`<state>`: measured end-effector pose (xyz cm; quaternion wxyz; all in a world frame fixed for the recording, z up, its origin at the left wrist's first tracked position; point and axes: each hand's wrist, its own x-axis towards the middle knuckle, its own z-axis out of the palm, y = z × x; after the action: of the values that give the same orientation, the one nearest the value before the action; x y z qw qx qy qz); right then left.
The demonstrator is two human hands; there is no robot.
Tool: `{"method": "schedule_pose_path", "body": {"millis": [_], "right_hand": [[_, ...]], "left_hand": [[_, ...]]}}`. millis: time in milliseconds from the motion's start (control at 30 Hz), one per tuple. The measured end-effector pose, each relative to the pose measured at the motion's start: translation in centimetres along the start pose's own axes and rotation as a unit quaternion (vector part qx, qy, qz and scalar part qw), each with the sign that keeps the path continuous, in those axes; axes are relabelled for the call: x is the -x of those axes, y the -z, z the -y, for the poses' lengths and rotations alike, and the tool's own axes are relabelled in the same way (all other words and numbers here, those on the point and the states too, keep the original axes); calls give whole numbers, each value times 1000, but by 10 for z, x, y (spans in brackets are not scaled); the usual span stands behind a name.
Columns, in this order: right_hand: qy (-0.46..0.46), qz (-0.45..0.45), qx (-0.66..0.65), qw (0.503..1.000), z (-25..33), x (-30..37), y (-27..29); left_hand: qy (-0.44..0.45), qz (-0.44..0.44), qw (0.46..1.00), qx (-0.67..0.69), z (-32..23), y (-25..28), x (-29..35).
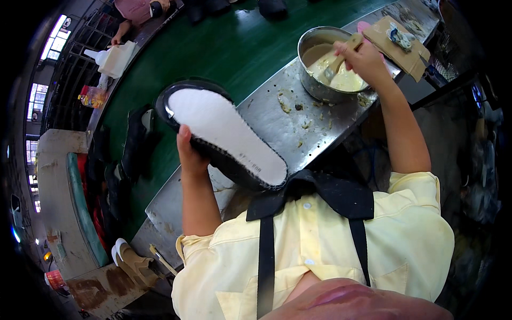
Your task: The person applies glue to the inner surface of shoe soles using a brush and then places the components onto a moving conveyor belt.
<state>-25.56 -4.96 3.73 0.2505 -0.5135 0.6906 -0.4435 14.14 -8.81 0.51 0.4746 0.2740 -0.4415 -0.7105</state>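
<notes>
Black shoe (226,130), flat white underside up, in left hand (192,153) | right hand (365,61) grips wooden brush (335,65), probably dipped in cream paste (349,81) | steel ledge (269,120) leaves room between

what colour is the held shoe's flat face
The flat face is mostly white, best in the head view.

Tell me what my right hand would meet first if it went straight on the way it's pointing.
Beyond the brush it grips, your right hand would probably meet the far inside of the metal pot, though the hand's height above the pale paste is unclear.
</notes>
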Motion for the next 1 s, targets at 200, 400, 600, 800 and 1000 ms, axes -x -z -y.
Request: {"method": "schedule_pose_path", "body": {"millis": [200,400,600,800,1000], "right_hand": [[-6,-61,-20,998,4,6,8],[-7,-51,-62,997,11,28,20],[43,-198,-222,954,-2,29,32],[67,-206,-377,900,12,21,30],[153,-134,-409,890,80,22,6]], "left_hand": [[-19,2,1000,14,3,-43,-13],[-18,116,991,-71,20,-52,-29],[-27,120,992,-13,27,-69,-31],[-23,111,994,3,25,-73,-29],[-40,143,989,-1,26,-81,-34]]}}
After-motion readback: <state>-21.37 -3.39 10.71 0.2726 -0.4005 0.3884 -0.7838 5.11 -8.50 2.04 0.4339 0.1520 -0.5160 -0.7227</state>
